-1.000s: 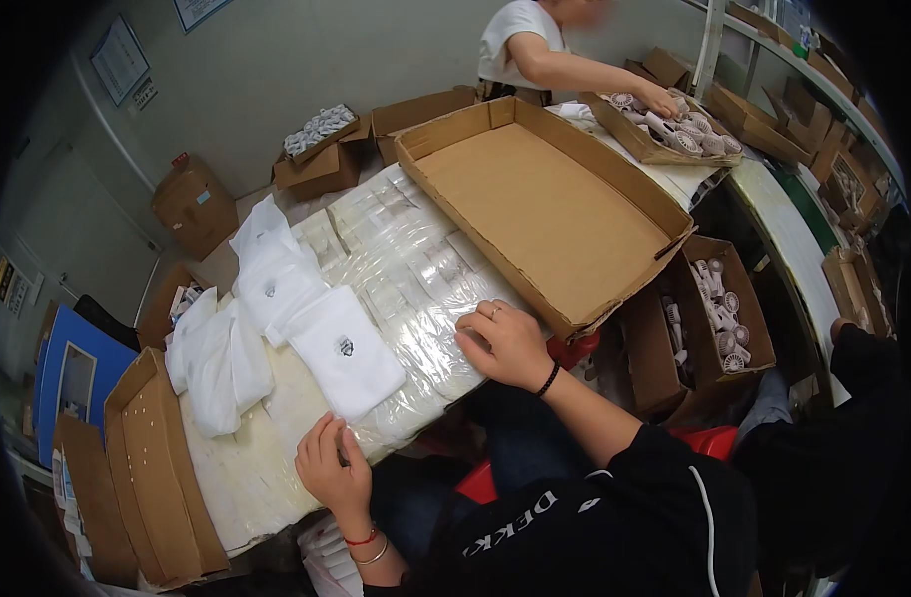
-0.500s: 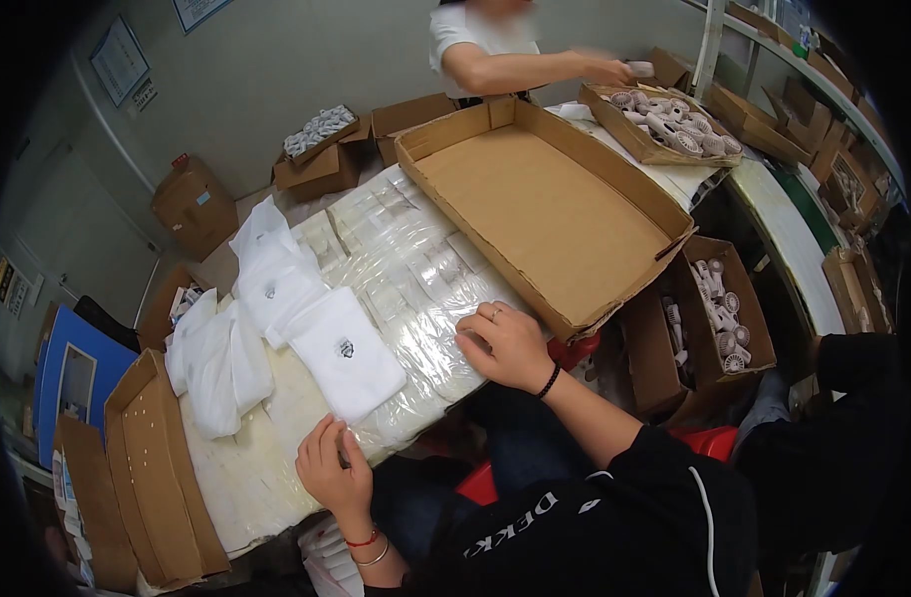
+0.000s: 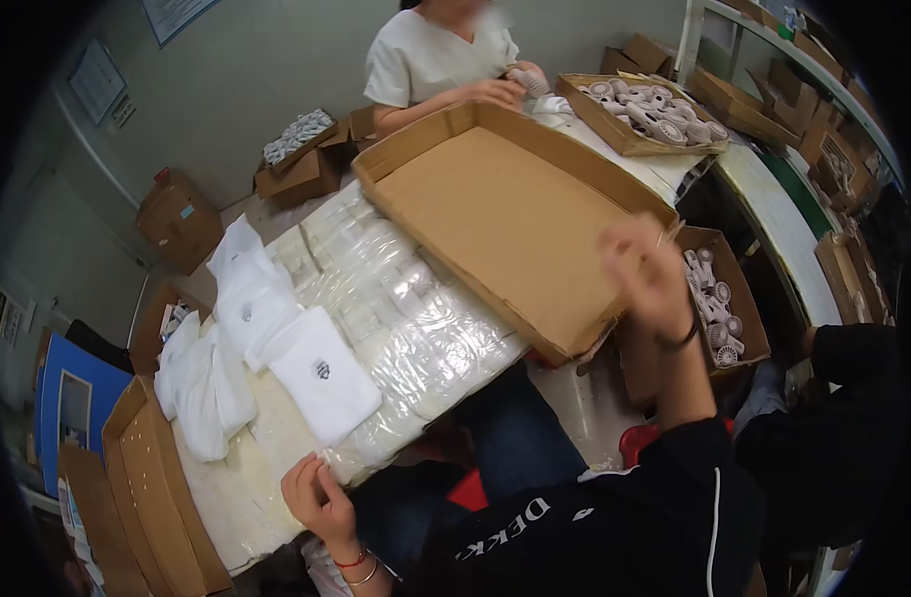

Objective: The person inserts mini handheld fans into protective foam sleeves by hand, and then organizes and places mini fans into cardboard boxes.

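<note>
My left hand (image 3: 321,505) rests at the table's front edge with its fingers apart, holding nothing, just below a stack of white printed bags (image 3: 326,376). Raised at the right end of a large shallow cardboard tray (image 3: 505,219), my right hand (image 3: 646,271) is blurred by motion, and whether its fingers grip anything cannot be made out. More white bags (image 3: 204,388) lie loosely to the left. Clear plastic-wrapped packs (image 3: 405,308) cover the table between the bags and the tray.
Across the table a person in white (image 3: 435,60) holds a small fan (image 3: 528,80). A box of fans (image 3: 644,111) stands at the back right, another (image 3: 716,308) below the table. An empty carton (image 3: 157,478) is at the left. A person in black sits at far right.
My right hand has left the plastic packs and moved up and right to the tray's end. My left hand stays at the edge. The co-worker now holds a fan close with both hands. The view has shifted.
</note>
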The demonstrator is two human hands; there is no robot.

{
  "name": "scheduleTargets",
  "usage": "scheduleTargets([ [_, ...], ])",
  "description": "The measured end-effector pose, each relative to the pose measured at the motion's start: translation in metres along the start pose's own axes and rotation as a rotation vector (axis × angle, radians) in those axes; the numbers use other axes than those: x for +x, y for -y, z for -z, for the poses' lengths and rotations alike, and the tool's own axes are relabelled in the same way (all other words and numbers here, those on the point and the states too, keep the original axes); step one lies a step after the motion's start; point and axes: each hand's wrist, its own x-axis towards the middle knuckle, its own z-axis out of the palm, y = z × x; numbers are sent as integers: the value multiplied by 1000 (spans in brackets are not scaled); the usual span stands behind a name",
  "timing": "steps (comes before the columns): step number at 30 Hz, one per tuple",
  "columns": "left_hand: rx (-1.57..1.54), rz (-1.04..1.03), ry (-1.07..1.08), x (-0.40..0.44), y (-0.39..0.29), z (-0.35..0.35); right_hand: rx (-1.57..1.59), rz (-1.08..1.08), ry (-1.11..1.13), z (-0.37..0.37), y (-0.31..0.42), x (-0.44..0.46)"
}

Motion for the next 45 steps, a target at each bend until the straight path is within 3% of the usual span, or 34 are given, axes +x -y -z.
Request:
scheduleTargets([
  [2,-31,5,-37,-4,-7,-1,85,-307,-86,25,-72,11],
  [5,-83,-61,0,-6,-30,-10,12,-394,-303,60,-166,23],
  [11,-324,-237,232,6,-83,-56,-223,-588,-114,73,-289,41],
  [13,-343,-277,266,12,-93,-73,-352,-507,-129,64,-316,48],
  [16,-344,-317,300,19,-100,-99,-487,-453,-104,59,-330,67],
  [19,-151,-333,253,19,-105,-118,-647,-522,-115,51,-338,88],
  [27,-73,-288,227,18,-108,-127,-815,-792,-16,35,-368,113],
  [30,-48,-279,229,16,-107,-128,-883,-787,40,40,-369,116],
  [32,-77,-271,242,16,-108,-128,-887,-762,37,41,-376,117],
  [34,-56,-273,244,17,-108,-127,-983,-756,190,41,-372,119],
  [36,-32,-272,241,19,-108,-127,-1011,-720,126,37,-379,114],
  [38,-360,-78,337,26,-111,-132,-1012,-573,45,36,-380,109],
  [40,-431,54,274,53,-148,-128,-1066,-453,10,37,-377,106],
  [42,-387,-504,441,74,-161,-131,-1071,-304,10,38,-376,103],
  [45,-300,-638,581,77,-162,-142,-1074,-419,-2,35,-372,101],
])
